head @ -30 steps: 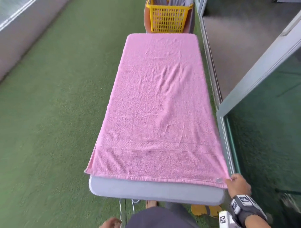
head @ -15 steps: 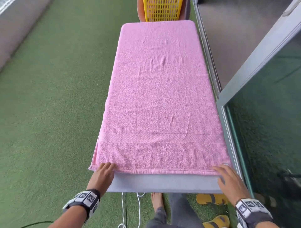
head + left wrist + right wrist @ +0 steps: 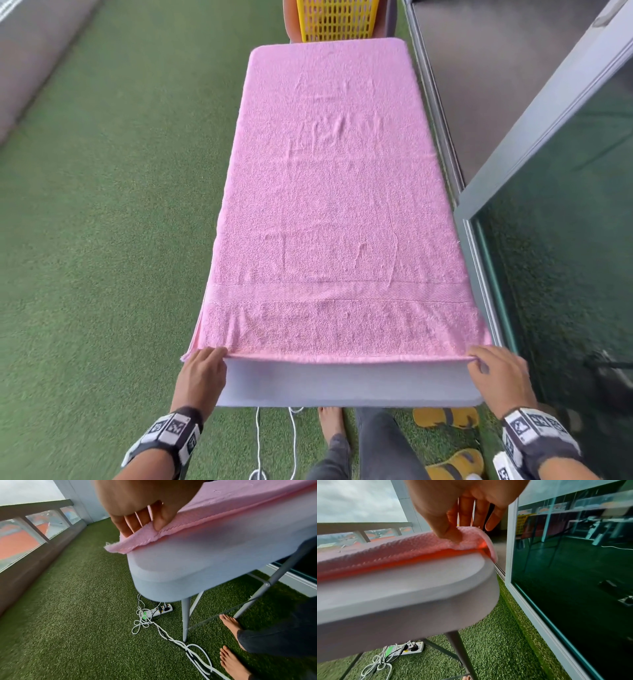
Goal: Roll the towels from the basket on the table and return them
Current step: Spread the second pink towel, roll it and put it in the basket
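Observation:
A pink towel point(image 3: 329, 205) lies spread flat along a grey table point(image 3: 342, 383). My left hand point(image 3: 210, 354) pinches the towel's near left corner; in the left wrist view the thumb sits on the hem point(image 3: 171, 532) and the fingers point(image 3: 130, 524) go underneath. At the near right corner my right hand point(image 3: 479, 359) pinches the towel too, and the right wrist view shows that corner point(image 3: 476, 538) curled up off the table under the thumb. A yellow basket point(image 3: 337, 20) stands past the table's far end; its contents are out of sight.
A glass sliding door point(image 3: 555, 240) runs close along the table's right side. A power strip point(image 3: 159, 610) with tangled white cables lies on the green turf under the table. My bare feet point(image 3: 231, 624) and yellow sandals point(image 3: 445, 416) are near the table legs.
My left hand came up from below to the near left corner. Both hands went from lying flat at the corners to pinching the hem, and the near edge has lifted slightly.

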`<state>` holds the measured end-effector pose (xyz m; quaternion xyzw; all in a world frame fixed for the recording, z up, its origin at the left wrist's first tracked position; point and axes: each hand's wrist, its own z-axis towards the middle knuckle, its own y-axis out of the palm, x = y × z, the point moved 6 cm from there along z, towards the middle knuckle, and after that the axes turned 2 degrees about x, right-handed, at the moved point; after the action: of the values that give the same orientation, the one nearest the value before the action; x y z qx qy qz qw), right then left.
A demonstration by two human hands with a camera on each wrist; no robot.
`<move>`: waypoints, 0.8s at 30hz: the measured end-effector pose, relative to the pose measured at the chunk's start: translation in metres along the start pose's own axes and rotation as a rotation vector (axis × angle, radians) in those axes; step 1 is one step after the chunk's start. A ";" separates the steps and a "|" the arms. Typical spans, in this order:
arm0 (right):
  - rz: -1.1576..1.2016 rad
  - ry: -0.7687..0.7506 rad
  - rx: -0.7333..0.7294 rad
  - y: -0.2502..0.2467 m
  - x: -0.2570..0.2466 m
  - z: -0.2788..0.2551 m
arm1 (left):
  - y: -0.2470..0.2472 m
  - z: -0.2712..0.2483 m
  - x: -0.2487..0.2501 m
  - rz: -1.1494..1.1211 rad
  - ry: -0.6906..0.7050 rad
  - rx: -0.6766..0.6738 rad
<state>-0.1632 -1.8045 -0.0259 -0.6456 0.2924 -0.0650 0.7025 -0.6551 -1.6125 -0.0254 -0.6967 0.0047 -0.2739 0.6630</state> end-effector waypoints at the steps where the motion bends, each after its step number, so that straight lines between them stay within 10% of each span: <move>1: -0.035 -0.004 -0.012 0.002 0.002 -0.004 | 0.002 -0.004 -0.005 -0.005 -0.005 -0.033; 11: -0.183 0.176 -0.040 0.002 0.006 -0.009 | 0.004 -0.008 -0.014 0.166 -0.254 0.006; 16: 0.029 0.021 -0.165 0.028 -0.006 -0.021 | 0.022 -0.027 0.009 0.032 -0.028 -0.030; 24: 0.103 0.097 -0.052 0.019 0.002 -0.015 | 0.007 -0.012 0.002 0.024 -0.040 0.067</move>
<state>-0.1743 -1.8153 -0.0440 -0.6438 0.3605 -0.0524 0.6729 -0.6553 -1.6256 -0.0317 -0.6794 -0.0092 -0.2520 0.6891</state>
